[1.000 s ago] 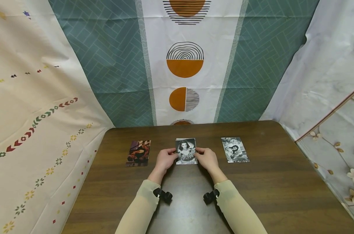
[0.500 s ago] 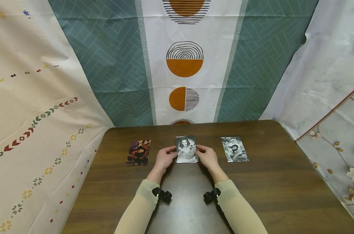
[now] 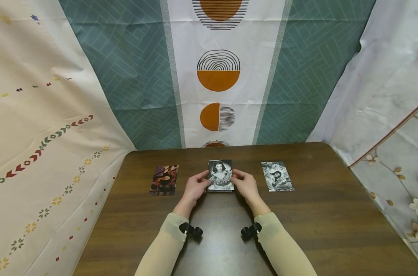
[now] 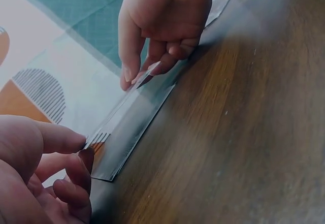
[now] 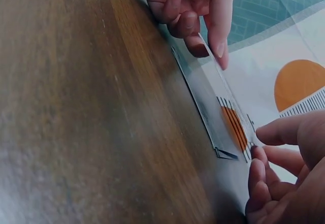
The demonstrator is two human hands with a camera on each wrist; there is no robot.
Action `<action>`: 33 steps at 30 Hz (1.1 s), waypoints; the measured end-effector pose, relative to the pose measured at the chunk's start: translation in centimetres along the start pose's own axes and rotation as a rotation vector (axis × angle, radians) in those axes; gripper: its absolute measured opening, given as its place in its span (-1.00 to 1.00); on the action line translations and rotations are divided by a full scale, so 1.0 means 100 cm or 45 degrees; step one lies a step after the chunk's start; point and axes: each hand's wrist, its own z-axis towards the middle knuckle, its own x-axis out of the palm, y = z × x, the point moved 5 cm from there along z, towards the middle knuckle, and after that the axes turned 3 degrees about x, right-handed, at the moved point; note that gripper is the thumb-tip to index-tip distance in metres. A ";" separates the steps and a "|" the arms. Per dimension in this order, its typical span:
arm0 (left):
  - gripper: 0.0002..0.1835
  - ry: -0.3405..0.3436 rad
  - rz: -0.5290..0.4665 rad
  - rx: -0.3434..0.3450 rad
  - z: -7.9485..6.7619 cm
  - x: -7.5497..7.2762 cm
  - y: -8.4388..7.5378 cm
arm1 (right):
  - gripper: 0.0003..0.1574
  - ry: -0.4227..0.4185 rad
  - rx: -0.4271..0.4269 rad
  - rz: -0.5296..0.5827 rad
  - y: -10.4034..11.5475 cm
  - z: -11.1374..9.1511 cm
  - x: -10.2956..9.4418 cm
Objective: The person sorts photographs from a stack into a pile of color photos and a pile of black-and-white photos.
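Between both hands is a black-and-white photo card (image 3: 221,175) of a person in a pale dress. My left hand (image 3: 195,187) pinches its left edge between thumb and fingers, and my right hand (image 3: 245,186) pinches the right edge the same way. In the left wrist view the pinched card (image 4: 119,106) appears edge-on, raised above a glossy card (image 4: 129,145) lying on the table. The right wrist view also has that lower card (image 5: 198,102) beneath the held one, a gap showing between them. From the head, only a thin dark strip of it shows at the bottom edge.
A dark reddish photo card (image 3: 163,180) lies left of the hands on the brown wooden table (image 3: 319,230). Another black-and-white card (image 3: 277,176) lies to the right, slightly turned. A patterned cloth (image 3: 143,76) hangs behind the table's far edge, with more fabric at both sides.
The photo card has shifted slightly toward the far edge with both hands still pinching it. Its glare from half a second ago has faded. The side cards stay in place.
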 end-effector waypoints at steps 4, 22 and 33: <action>-0.47 0.018 -0.008 -0.001 -0.005 0.002 -0.002 | -0.48 -0.001 -0.012 0.007 -0.002 0.000 -0.002; -0.43 0.060 0.009 0.082 -0.015 0.033 -0.017 | -0.42 0.070 -0.064 -0.076 -0.004 0.000 -0.040; -0.44 0.004 -0.012 0.122 -0.015 0.085 -0.034 | -0.38 0.110 -0.046 -0.141 -0.017 0.007 -0.090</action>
